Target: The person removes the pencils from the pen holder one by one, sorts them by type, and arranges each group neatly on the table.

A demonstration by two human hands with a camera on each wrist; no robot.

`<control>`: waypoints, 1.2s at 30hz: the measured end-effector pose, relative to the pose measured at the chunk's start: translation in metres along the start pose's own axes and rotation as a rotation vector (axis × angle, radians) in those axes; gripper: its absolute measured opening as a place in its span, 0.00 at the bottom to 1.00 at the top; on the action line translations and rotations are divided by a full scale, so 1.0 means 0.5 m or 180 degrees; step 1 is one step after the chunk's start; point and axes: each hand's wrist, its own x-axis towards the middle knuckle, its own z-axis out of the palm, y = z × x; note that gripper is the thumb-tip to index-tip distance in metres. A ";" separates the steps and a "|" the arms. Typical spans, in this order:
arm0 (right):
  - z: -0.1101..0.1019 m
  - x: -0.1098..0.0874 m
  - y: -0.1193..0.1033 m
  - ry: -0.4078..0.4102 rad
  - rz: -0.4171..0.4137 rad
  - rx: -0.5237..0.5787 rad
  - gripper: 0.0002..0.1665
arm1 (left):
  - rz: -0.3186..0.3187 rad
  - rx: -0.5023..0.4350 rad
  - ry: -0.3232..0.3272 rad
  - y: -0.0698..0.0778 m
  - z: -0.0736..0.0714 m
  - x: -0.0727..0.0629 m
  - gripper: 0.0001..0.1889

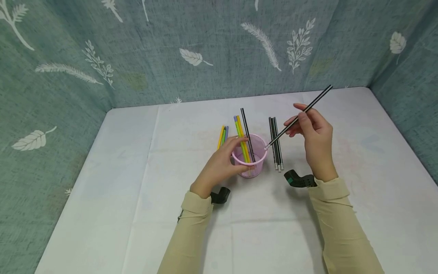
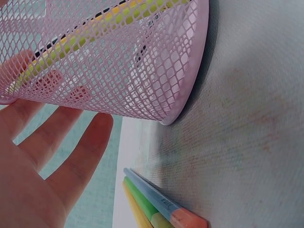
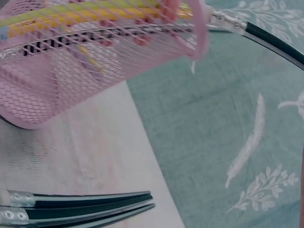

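A pink mesh pen cup [image 1: 259, 167] stands upright on the table, and my left hand [image 1: 222, 160] grips it from the left, thumb at the front and fingers round the far side. Inside lean a yellow-green and an orange-yellow pen [image 1: 240, 129] and a black-and-white striped pencil [image 1: 244, 121]. My right hand [image 1: 316, 133] pinches another striped pencil [image 1: 318, 98] between thumb and fingers, slanting down to the left. Its metal-banded eraser end [image 3: 228, 20] is at the cup's rim; whether it touches cannot be told.
Several striped pencils [image 1: 275, 140] lie side by side on the white-covered table [image 1: 164, 236], right of the cup. Yellow, green and blue pens [image 2: 156, 202] lie to its left, partly behind my left hand. A leaf-patterned green curtain [image 1: 219, 42] borders the table's back and sides.
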 end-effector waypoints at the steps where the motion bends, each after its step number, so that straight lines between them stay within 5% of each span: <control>1: -0.006 0.002 0.005 0.0042 0.0007 0.0102 0.18 | 0.0005 -0.0008 0.0001 0.000 0.000 0.000 0.40; 9: -0.030 0.005 0.018 0.0226 0.0175 0.0272 0.21 | -0.0042 -0.0036 -0.0026 0.001 0.000 -0.002 0.37; 16: -0.036 0.006 0.044 -0.0025 0.0585 0.0085 0.23 | -0.0035 -0.0013 -0.0009 0.000 0.001 -0.001 0.38; 26: -0.061 0.004 0.135 -0.0531 0.1234 -0.0686 0.23 | -0.0041 0.0057 -0.0142 0.003 0.002 -0.008 0.38; 32: -0.047 0.004 0.126 -0.0763 0.1513 -0.1342 0.27 | 0.0042 0.0057 -0.0084 0.002 0.000 -0.005 0.29; 36: -0.043 0.004 0.126 -0.0858 0.1672 -0.1466 0.30 | 0.0011 -0.0063 -0.0039 0.004 -0.001 -0.003 0.24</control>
